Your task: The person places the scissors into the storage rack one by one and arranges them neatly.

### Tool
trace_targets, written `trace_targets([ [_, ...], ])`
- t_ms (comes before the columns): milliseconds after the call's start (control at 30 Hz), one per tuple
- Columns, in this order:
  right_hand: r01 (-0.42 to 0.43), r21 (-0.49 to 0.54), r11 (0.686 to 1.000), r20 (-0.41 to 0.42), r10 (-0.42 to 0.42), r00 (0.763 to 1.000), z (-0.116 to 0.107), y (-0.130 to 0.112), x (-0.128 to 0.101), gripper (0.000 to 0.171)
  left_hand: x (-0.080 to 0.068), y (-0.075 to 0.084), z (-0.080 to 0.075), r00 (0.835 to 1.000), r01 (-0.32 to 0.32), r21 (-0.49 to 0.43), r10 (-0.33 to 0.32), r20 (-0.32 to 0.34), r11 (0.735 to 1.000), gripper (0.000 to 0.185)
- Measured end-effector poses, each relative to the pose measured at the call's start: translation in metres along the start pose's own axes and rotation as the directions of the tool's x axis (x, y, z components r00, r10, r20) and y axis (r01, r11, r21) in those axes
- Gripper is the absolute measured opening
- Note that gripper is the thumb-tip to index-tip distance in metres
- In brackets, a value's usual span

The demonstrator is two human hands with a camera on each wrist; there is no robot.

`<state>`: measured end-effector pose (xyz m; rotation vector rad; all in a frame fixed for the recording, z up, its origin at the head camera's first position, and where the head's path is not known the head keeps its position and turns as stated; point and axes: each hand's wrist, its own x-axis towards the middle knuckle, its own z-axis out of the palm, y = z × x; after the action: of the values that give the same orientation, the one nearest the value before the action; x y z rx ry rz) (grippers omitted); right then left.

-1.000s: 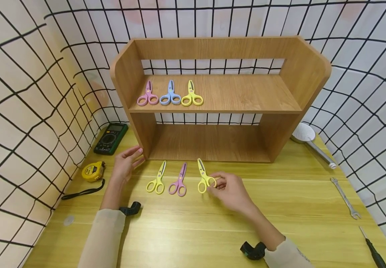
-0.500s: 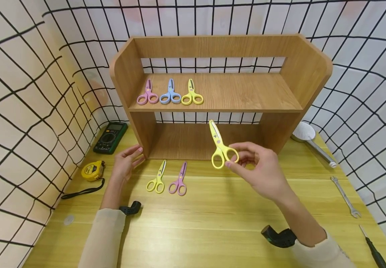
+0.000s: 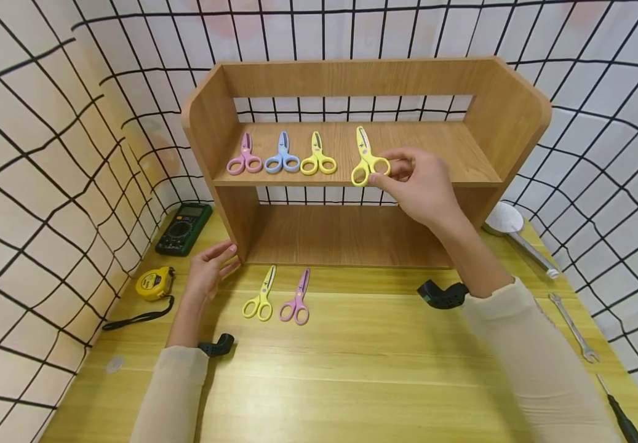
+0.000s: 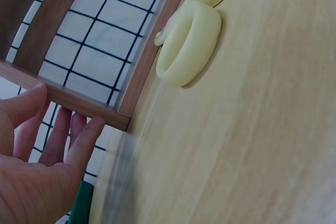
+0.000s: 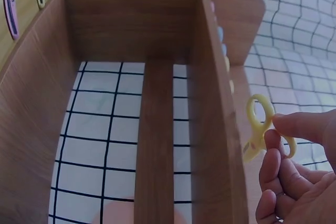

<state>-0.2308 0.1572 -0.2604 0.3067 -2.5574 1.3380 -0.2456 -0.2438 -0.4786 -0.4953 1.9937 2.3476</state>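
Yellow scissors [image 3: 368,163] handle pinched between right fingers [image 3: 393,169].

Light is bright, even and soft, apparently from overhead; shadows are faint, the darkest lying under the wooden shelf [image 3: 352,178] in its lower bay. The head view is sharp at the centre but bends strongly toward its edges, so the black grid lines of the white backdrop [image 3: 36,154] curve. The yellow table [image 3: 352,369] carries a mild sheen, no hard glare. The left wrist view is soft and streaked with motion blur; the right wrist view is dimmer, bluish and slightly unfocused.
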Motion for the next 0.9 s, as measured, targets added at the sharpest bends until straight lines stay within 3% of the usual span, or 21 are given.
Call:
trace_targets([
  [167,-0.018,-0.004,1.0,0.036,0.018,0.999,0.009,0.0,0.019,0.04,0.0,0.0,-0.001,1.0,-0.009,-0.012,0.009,0.006,1.0,0.052],
  [500,-0.054,-0.122,0.991,0.06,0.062,0.996,0.015,0.001,0.039,0.039,0.0,-0.001,-0.001,1.0,-0.013,-0.023,0.014,0.023,1.0,0.052],
  [733,-0.07,-0.16,0.985,0.085,0.084,0.993,0.016,0.002,0.041,0.048,-0.001,0.0,0.001,1.0,-0.014,-0.029,0.015,0.015,0.999,0.049],
  [900,-0.01,-0.091,0.996,-0.004,0.009,1.0,0.015,0.002,0.025,0.049,0.0,0.0,0.0,1.0,-0.004,-0.025,0.004,0.015,1.0,0.05],
])
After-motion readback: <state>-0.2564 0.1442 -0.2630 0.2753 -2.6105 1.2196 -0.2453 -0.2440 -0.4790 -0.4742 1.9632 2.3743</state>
